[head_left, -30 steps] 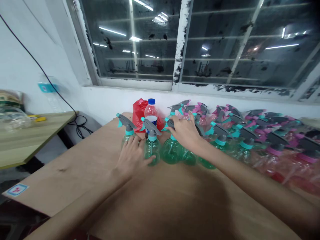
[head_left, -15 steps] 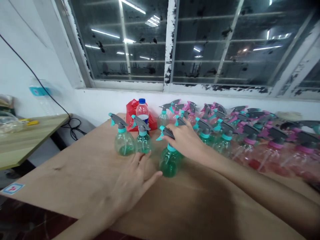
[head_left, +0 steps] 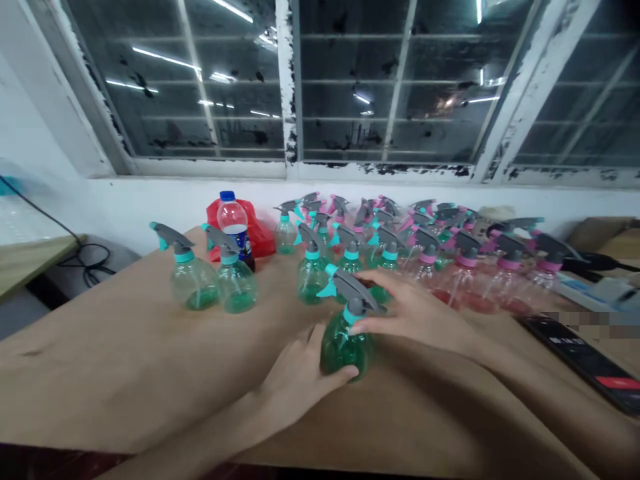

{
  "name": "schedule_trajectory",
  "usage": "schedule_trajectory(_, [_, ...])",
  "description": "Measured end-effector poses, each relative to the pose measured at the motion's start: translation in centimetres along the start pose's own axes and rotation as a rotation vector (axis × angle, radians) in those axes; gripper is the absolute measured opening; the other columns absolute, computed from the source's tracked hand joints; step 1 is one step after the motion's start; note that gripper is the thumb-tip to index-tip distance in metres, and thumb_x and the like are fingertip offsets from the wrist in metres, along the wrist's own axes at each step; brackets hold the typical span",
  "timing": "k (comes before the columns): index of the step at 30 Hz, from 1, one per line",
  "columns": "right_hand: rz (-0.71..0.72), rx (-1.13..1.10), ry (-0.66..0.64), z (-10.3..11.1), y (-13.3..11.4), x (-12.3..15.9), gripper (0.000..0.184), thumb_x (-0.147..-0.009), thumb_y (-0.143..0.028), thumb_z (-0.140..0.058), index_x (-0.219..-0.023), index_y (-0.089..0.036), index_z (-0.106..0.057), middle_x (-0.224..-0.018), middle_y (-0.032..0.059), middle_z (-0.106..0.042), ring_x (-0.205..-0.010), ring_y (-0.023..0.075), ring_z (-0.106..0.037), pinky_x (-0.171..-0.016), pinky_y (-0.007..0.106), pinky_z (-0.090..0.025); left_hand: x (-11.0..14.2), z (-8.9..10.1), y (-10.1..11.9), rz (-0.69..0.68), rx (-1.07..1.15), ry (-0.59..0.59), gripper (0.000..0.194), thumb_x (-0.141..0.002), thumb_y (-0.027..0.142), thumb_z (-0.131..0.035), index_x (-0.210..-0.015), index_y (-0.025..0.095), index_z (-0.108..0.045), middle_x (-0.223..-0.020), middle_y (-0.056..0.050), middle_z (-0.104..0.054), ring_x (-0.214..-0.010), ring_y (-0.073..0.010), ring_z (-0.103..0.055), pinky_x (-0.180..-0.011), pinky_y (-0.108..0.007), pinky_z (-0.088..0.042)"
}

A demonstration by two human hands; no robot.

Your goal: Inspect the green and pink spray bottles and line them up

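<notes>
Two hands meet on one green spray bottle (head_left: pixel 345 348), just below and right of the frame's centre. Your left hand (head_left: pixel 295 377) grips the round body, fingers wrapped at its left side, thumb across the front. Your right hand (head_left: pixel 425 317) has its thumb at the teal collar (head_left: pixel 351 316) and its other fingers behind the grey sprayer head (head_left: pixel 355 291); whether they pinch firmly or only rest there, you cannot tell.

Risks, judged: smooth, bulbous plastic could slide out of your left fingers if you press unevenly. The head overhangs the neck, so a sideways push from your right hand may tip the bottle. Swinging your right forearm outward might nudge the phone (head_left: pixel 583 360) at lower right. Reaching forward too low could knock the green bottles (head_left: pixel 311 277) standing close behind.

Materials: body clear, glossy, tinted green, nearly globe-shaped; head matte-looking and angular, with a teal nozzle. Pink-collared bottles (head_left: pixel 467 287), centre right, repeat the shape in clear pink. At centre left, a red bag (head_left: pixel 263 230), thin and crumpled, sits behind a labelled drink bottle (head_left: pixel 233 217). Bench (head_left: pixel 165 373): flat, brown, faintly marked.
</notes>
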State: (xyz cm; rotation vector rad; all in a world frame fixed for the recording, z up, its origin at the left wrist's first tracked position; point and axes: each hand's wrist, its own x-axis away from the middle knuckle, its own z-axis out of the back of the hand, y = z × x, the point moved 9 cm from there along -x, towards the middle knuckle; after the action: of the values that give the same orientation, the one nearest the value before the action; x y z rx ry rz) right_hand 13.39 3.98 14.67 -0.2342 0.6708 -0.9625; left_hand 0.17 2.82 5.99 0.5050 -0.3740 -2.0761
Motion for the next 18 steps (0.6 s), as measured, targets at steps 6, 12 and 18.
schedule_trajectory(6, [-0.107,-0.408,0.075,-0.2,4.8,1.8,0.050,-0.074,-0.044,-0.070,-0.116,-0.023,-0.056,-0.104,0.0058,-0.067,-0.092,0.0242,-0.064,-0.076,0.038,-0.053,-2.8,-2.7,3.8,-0.156,0.011,-0.002,0.066,-0.080,0.052,-0.063,-0.133,0.020,-0.039,-0.121,-0.012,-0.058,-0.108,-0.0343,-0.057,-0.088,-0.048,-0.046])
schedule_trajectory(12, [-0.071,-0.529,0.188,0.0,5.0,1.6,0.026,-0.081,-0.039,-0.062,-0.102,-0.023,-0.061,-0.073,0.0009,-0.063,-0.086,0.0241,-0.063,-0.073,0.038,-0.051,-4.1,-4.7,4.0,-0.203,0.021,-0.091,0.081,-0.077,0.059,-0.066,-0.138,0.015,-0.035,-0.129,-0.018,-0.052,-0.116,-0.0362,-0.050,-0.096,-0.052,-0.039])
schedule_trajectory(18, [-0.019,-0.487,0.193,-0.1,5.0,1.1,0.016,-0.084,-0.038,-0.057,-0.092,-0.024,-0.061,-0.070,-0.0015,-0.059,-0.063,0.0171,-0.058,-0.070,0.037,-0.049,-3.9,-6.4,1.0,-0.264,-0.076,-0.221,0.110,-0.069,0.076,-0.060,-0.149,0.014,-0.018,-0.147,-0.021,-0.030,-0.134,-0.0412,-0.027,-0.106,-0.060,-0.022])
